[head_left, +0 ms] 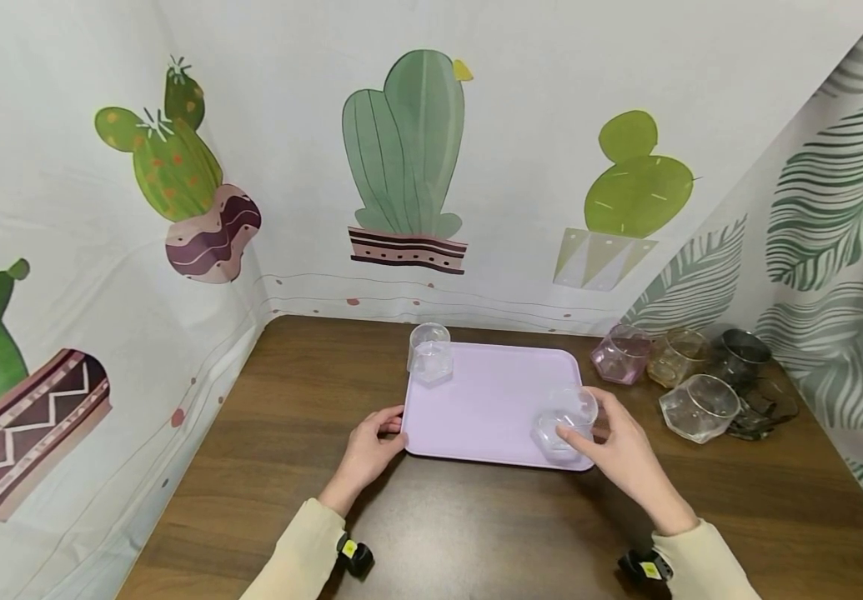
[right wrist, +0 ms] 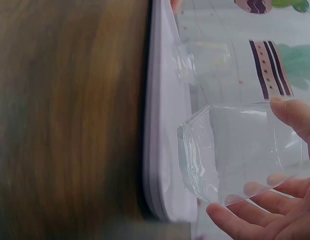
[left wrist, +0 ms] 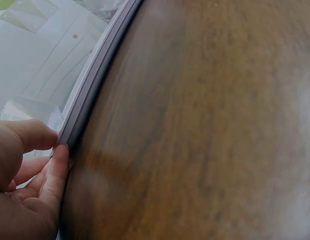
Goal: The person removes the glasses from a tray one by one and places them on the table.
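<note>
A pale purple tray lies on the wooden table. My left hand is at its front left corner; in the left wrist view the thumb and a finger pinch the tray's rim. My right hand grips a clear faceted glass at the tray's right side. In the right wrist view the thumb is on one side of this glass and the fingers on the other. Whether its base touches the tray, I cannot tell. Another clear glass stands at the tray's back left corner.
At the table's right stand more glasses: a pink one, an amber one, a dark one, a clear one and a dark see-through item. A cactus-print cloth hangs behind the table.
</note>
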Demonstrator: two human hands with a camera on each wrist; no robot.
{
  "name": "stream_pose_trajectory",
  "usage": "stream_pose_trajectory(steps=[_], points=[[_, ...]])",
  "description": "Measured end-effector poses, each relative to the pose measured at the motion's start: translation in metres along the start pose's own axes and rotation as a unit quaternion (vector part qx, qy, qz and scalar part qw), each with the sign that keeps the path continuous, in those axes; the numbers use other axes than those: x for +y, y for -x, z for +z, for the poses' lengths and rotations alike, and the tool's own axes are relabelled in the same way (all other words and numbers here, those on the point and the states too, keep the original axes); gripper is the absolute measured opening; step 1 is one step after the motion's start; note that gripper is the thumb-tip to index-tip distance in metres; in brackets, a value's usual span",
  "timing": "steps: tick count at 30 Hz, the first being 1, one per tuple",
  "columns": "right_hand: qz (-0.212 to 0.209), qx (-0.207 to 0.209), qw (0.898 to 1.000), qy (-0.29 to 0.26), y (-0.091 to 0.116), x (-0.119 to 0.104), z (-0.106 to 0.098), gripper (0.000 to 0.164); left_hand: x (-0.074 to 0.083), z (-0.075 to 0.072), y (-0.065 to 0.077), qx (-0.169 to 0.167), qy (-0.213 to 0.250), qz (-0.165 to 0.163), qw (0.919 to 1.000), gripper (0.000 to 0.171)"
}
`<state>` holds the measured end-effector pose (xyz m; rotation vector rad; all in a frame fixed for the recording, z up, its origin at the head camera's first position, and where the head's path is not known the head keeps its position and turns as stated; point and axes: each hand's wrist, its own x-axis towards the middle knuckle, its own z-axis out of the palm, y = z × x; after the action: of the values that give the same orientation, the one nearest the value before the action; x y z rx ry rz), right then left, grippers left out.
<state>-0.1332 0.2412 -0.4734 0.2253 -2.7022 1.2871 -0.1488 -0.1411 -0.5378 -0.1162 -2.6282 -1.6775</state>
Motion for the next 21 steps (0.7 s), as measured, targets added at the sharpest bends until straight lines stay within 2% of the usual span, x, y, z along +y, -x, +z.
stream_pose_trajectory(steps=[9, 13, 18, 21], points=[[0.012, 0.041, 0.999, 0.016, 0.006, 0.015, -0.033, 0.071, 0.002, -0.001, -0.001, 0.008, -0.022, 0.0, 0.9997, 0.048], [0.038, 0.053, 0.997, 0.043, 0.008, 0.023, -0.045, 0.073, 0.006, 0.001, -0.001, 0.024, -0.066, 0.043, 0.9966, 0.047], [0.069, 0.07, 0.994, 0.046, 0.01, 0.033, -0.055, 0.079, 0.011, 0.007, -0.001, 0.059, -0.124, 0.096, 0.9858, 0.047], [0.086, 0.08, 0.992, 0.042, 0.01, 0.037, -0.056, 0.081, 0.014, 0.009, -0.003, 0.068, -0.123, 0.095, 0.9856, 0.05]])
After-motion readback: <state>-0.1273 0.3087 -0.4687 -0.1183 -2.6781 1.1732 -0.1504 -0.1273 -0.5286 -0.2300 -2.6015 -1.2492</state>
